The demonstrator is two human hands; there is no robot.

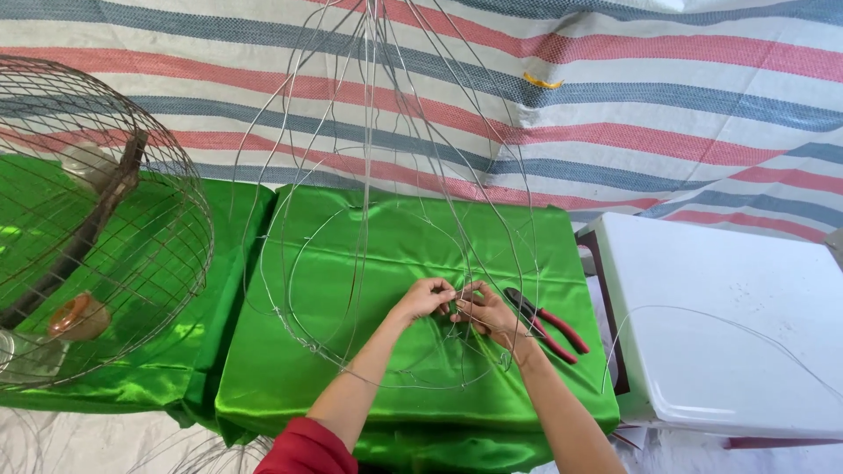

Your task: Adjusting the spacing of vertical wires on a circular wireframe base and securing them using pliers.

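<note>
A thin wire frame of several curved ribs rises from a round wire ring lying on a shiny green cloth. My left hand and my right hand meet at the ring's near right side, fingers pinched on the wire where a rib joins it. Both forearms reach in from the bottom edge; a red sleeve covers my left upper arm.
Red-handled pliers lie on the cloth just right of my right hand. A rounded wire cage with a wooden perch and cups stands at the left. A white plastic surface with a loose wire sits at the right. A striped tarp lies behind.
</note>
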